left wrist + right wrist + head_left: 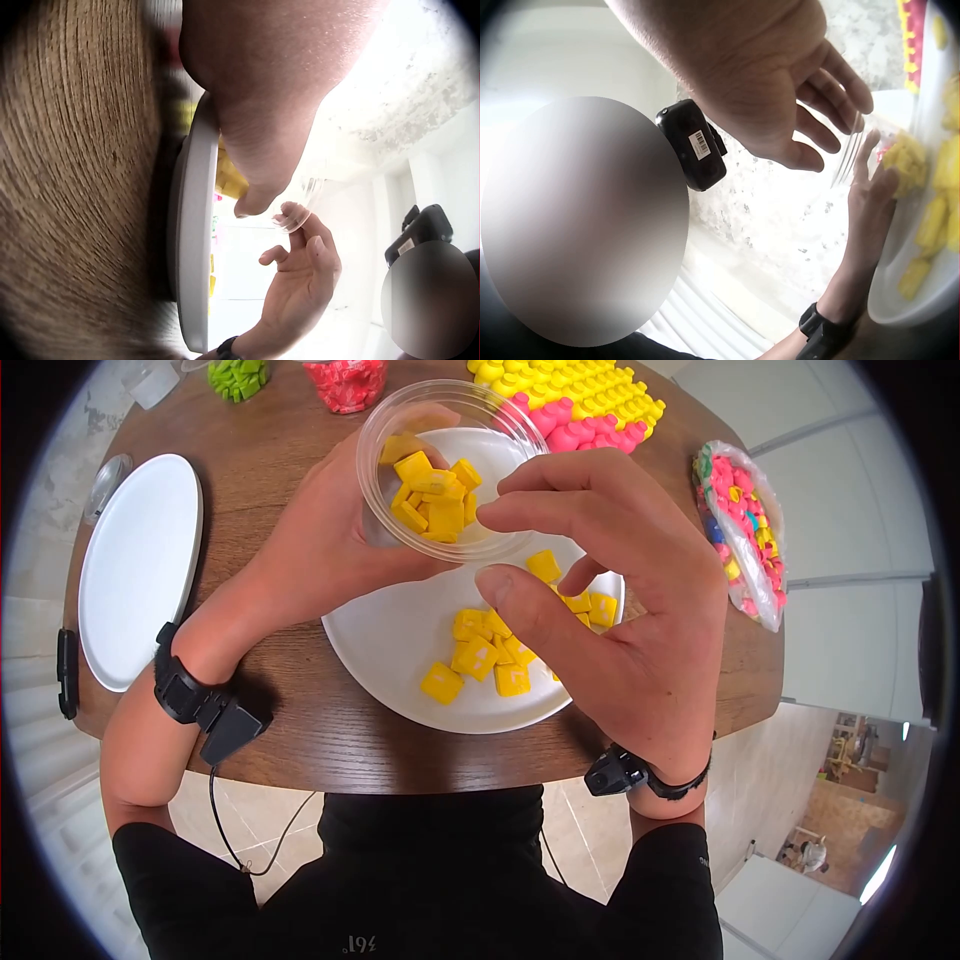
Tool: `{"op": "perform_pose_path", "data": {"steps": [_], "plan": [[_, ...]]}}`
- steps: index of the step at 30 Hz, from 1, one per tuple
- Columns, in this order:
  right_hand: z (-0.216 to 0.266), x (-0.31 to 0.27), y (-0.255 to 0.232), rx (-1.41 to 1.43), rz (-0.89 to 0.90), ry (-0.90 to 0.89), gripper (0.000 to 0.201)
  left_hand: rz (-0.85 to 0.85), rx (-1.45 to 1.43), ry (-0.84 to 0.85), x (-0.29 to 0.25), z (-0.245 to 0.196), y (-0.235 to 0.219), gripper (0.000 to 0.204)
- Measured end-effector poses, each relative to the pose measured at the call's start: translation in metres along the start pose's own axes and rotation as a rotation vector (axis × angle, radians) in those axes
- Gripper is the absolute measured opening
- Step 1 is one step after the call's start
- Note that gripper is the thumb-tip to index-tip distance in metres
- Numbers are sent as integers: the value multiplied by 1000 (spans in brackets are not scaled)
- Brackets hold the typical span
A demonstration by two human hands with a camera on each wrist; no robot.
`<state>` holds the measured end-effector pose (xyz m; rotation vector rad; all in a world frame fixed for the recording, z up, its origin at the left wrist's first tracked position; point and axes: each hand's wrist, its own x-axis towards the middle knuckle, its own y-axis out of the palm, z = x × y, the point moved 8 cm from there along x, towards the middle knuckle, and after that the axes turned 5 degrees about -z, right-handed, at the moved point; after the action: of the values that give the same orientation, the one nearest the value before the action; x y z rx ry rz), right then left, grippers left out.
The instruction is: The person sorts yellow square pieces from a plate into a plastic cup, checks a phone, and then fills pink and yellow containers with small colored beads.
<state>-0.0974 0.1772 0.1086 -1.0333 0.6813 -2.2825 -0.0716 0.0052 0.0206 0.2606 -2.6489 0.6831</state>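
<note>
My left hand (pixel 335 525) grips a clear plastic cup (pixel 385 410) tilted above a white plate (pixel 375 660); yellow square pieces (pixel 445 515) lie inside it. More yellow tiles (pixel 478 655) are spread on the plate beneath my right hand. At the cup's right rim is my right hand (pixel 640 580), its fingers apart and loosely bent, holding nothing that shows. The right wrist view has the cup's yellow pieces (pixel 906 165) beside the left hand (pixel 866 217), with the right hand (pixel 780 97) at the rim. In the left wrist view, the right hand (pixel 296 289) faces the cup.
An empty white oval plate (pixel 140 575) lies at the left. Along the back are containers of green pieces (pixel 238 378) and pink pieces (pixel 347 382), and rows of yellow bottle shapes (pixel 600 395) with pink ones (pixel 565 425). A bag of colourful pieces (pixel 745 530) sits right.
</note>
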Motion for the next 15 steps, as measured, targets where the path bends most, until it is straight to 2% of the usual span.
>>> {"op": "perform_pose_path", "data": {"steps": [15], "plan": [[0,-1,1,-8,11,-14,25,-17,36,30,0,-1,0,91]]}}
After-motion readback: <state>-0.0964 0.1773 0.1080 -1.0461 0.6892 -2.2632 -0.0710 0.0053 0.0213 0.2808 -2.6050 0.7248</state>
